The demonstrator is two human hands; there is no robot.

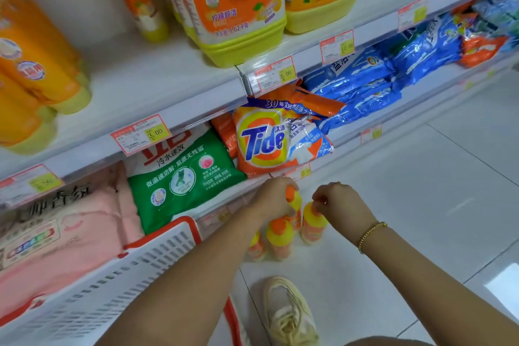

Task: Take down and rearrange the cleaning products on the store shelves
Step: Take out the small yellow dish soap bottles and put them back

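Your left hand (pixel 273 196) was curled round the top of the first bottle (pixel 296 206), its orange cap showing past the fingers. Your right hand (pixel 339 205) pinched the cap of the second bottle (pixel 313 226), just beside the first. Both sat in a tight cluster on the floor (pixel 421 219) with a third bottle (pixel 279 239) and a fourth (pixel 257 247), which was partly behind your left forearm. I couldn't tell if the first was lifted or standing.

My read: you were grouping bottles on the floor.
- A cap-only pinch is weak. You should have gripped the shoulder and kept the bottle upright.
- Place one bottle at a time. Moving two at once into that cluster risked knocking over the third.
- Leave a gap between bottles so your fingers can come out cleanly.

Edges:
- The shelf lip (pixel 345 149) ran just above your knuckles, so a straight lift would likely clip it.
- The Tide bag (pixel 266 143) leaned out over the lip and could probably slide if bumped.
- The basket (pixel 193 229) rim was close by your left forearm.
- Your shoe (pixel 289 314) was near the cluster on your side.

Open room was bare tile to the right and further along the aisle. Extending the row that way looked safest.
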